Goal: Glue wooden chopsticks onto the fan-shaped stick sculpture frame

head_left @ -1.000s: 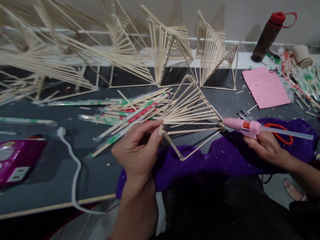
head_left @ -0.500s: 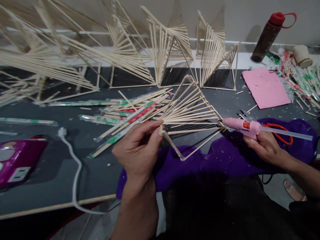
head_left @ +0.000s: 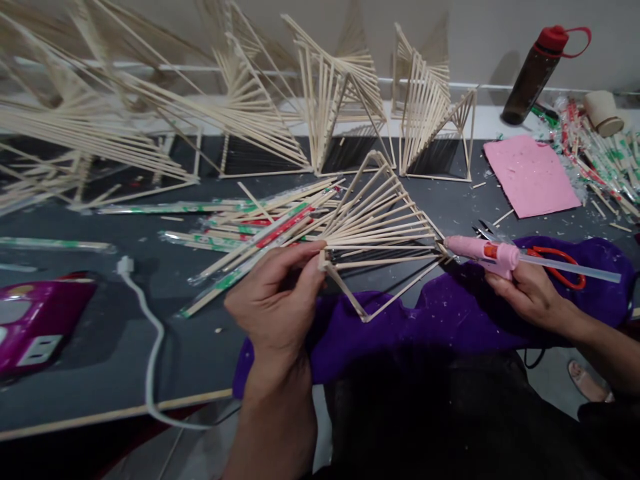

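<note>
My left hand (head_left: 280, 293) pinches the left corner of a stick frame (head_left: 385, 230), built of pale wooden sticks fanned out between its sides. In my right hand (head_left: 535, 300) is a pink hot glue gun (head_left: 483, 252), with a long clear glue stick (head_left: 575, 267) poking out of its back. The gun's nozzle is at the frame's right corner, touching or very close to it. Under the frame's lower edge lies a purple cloth (head_left: 380, 340). Loose and wrapped chopsticks (head_left: 270, 230) lie behind my left hand.
Several finished-looking stick structures (head_left: 435, 113) stand along the wall. A dark bottle with a red lid (head_left: 533, 73), a pink sheet (head_left: 533, 175) and wrapped sticks (head_left: 595, 147) are at right. Orange-handled scissors (head_left: 560, 267) lie beyond my right hand. A white cable (head_left: 155, 333) and purple box (head_left: 45, 320) are at left.
Almost nothing differs. The glue gun and my right hand have shifted very slightly to the left; my left hand keeps its pinch on the frame.
</note>
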Demonstrator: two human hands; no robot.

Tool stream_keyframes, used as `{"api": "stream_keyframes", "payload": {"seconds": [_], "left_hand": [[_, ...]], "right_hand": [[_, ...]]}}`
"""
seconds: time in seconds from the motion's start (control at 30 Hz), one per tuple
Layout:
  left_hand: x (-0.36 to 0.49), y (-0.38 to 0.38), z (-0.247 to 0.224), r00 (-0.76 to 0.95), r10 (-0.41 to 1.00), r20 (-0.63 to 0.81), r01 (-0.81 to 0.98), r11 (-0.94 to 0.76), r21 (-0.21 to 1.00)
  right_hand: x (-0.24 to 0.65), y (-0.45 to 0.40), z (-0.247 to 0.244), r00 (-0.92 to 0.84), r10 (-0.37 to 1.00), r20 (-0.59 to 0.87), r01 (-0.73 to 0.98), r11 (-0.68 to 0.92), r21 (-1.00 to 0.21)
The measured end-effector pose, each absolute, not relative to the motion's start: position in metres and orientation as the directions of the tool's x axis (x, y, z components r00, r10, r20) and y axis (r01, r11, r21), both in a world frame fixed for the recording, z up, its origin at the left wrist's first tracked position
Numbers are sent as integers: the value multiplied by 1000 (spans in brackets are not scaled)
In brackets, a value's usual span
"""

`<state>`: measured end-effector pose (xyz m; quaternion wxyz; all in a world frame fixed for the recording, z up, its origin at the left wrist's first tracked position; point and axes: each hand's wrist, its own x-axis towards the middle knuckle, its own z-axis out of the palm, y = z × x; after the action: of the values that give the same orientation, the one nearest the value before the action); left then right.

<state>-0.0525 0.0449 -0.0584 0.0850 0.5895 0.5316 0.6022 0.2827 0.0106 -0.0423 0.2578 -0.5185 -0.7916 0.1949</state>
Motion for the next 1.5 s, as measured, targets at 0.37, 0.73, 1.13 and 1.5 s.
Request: {"api": "stream_keyframes", "payload": {"seconds": [0.37, 0.73, 1.13, 1.5], "left_hand": [[-52, 45, -59, -303, 731, 612, 525, -407, 747], [-55, 45, -60, -304, 738, 602, 521, -400, 754], [-52, 45, -59, -320, 743, 588, 523, -379, 763], [-54, 46, -63, -316, 750, 581, 520, -376, 767]], "right_hand": [[283, 10, -39, -342, 920, 191, 700, 385, -601], [284, 10, -42, -362, 903, 232, 702, 428, -569], [285, 8, -46, -345, 910, 230, 708, 413, -573], [286, 6, -39, -360, 912, 197, 693, 403, -597]]}}
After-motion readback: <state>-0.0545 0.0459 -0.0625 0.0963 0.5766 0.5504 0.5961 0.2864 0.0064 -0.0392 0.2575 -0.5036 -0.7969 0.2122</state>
